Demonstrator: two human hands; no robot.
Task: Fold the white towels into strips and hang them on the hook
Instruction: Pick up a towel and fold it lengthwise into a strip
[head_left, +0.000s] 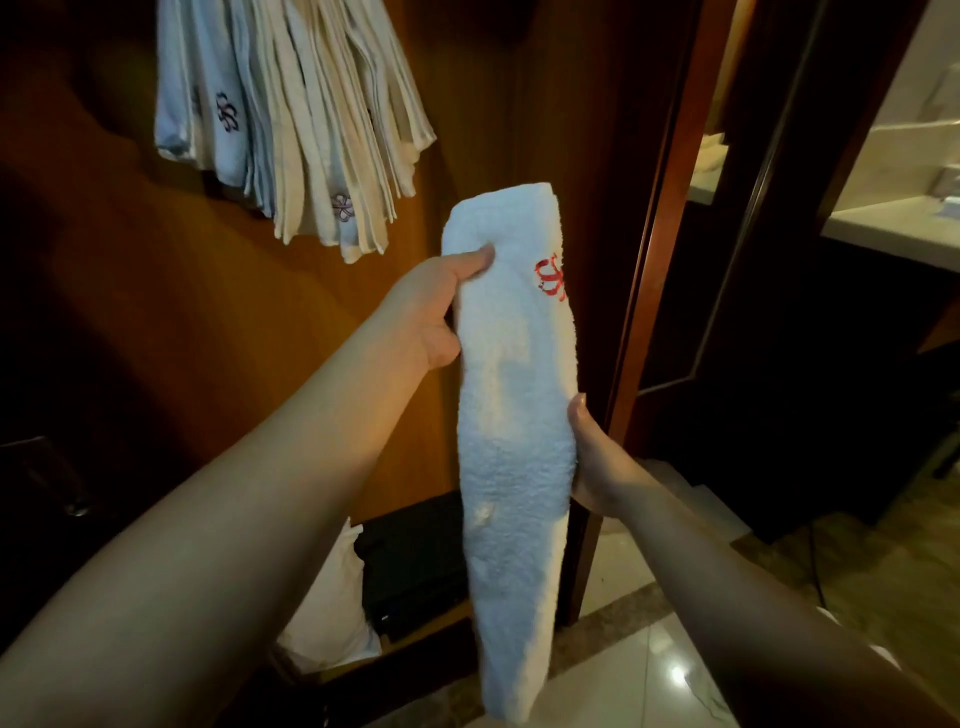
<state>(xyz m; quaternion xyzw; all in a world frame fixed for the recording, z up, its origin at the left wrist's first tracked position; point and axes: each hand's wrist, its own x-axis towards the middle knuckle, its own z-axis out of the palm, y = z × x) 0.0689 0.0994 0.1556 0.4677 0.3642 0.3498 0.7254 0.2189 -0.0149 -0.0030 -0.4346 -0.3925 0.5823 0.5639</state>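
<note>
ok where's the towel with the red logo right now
Center of the head view: the folded white towel is held upright between the left hand and right hand, below-right of the hanging towels.

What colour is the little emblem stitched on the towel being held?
Red, on the white towel, near its upper end; the emblem shows in the head view.

Up and left of the fingers (480, 258) hang bunched towels (291, 119) against the wooden panel (130, 270) — rightward, a door frame (654, 249) blocks; open doorway beyond.

Folded towel (514, 415) between both hands, hung towels (291, 119) above left.
</note>
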